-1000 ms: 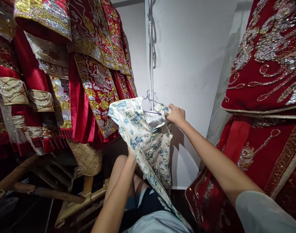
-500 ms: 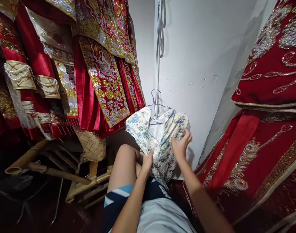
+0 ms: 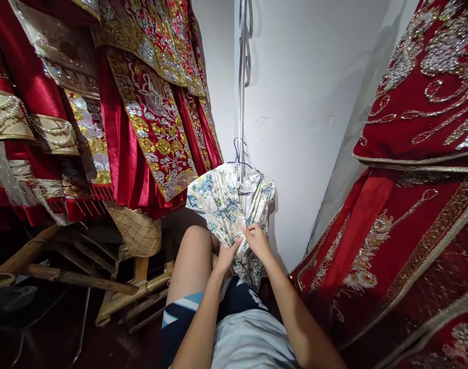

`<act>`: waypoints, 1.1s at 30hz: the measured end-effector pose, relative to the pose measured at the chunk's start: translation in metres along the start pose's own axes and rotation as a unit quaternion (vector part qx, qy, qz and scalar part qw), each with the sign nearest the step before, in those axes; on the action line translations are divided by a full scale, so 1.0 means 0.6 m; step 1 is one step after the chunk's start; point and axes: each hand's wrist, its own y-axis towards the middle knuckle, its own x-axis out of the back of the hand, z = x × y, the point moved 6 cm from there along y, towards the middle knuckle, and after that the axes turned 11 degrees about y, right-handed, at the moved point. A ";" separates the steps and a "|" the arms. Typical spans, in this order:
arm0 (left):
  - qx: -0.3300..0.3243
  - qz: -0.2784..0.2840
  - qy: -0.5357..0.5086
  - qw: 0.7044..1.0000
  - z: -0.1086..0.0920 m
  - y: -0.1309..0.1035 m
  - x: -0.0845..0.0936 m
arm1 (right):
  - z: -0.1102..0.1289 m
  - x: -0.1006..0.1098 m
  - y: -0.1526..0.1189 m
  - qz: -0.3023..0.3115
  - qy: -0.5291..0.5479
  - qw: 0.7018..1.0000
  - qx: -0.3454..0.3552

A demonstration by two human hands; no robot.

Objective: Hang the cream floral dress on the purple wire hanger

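A white blouse [image 3: 218, 197] with a blue and green floral print hangs in front of me on a thin purple hanger [image 3: 236, 154]. The hanger is at a narrow white upright rail [image 3: 241, 87] against the wall. My left hand [image 3: 228, 254] grips the front of the blouse below the neckline, thumb on top and the other fingers hidden behind cloth. Close beside it on the right, my right hand [image 3: 257, 241] pinches the front edge with curled fingers. Below both hands the lower part of the blouse hangs bunched near my lap.
Red garments with gold and silver embroidery [image 3: 157, 128] hang at the left. A beaded red dress [image 3: 376, 246] hangs close on the right. Bamboo furniture [image 3: 84, 277] stands low at the left, with a quilted beige piece [image 3: 137, 230] above it. A white wall [image 3: 295, 102] lies behind the blouse.
My right hand has come from the blouse's right shoulder side, where its fingers were spread, down and left to the front edge. The left hand keeps its grip. The view has shifted slightly.
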 end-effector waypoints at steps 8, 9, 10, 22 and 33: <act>0.016 -0.049 0.025 0.998 0.008 0.008 0.025 | -0.003 -0.006 -0.014 0.087 0.063 0.994 -0.011; 0.017 -0.090 0.045 0.995 0.009 0.008 0.041 | -0.002 -0.004 -0.016 0.088 0.073 0.993 -0.012; 0.018 -0.134 0.063 0.989 0.009 0.006 0.057 | 0.000 -0.001 -0.018 0.085 0.082 0.993 -0.013; -0.188 -0.104 0.274 0.938 -0.052 -0.024 -0.017 | 0.037 -0.024 -0.034 0.090 0.187 0.978 -0.025; -0.158 -0.050 0.258 0.952 -0.048 -0.010 -0.029 | 0.170 0.017 0.135 -0.022 0.257 0.966 -0.018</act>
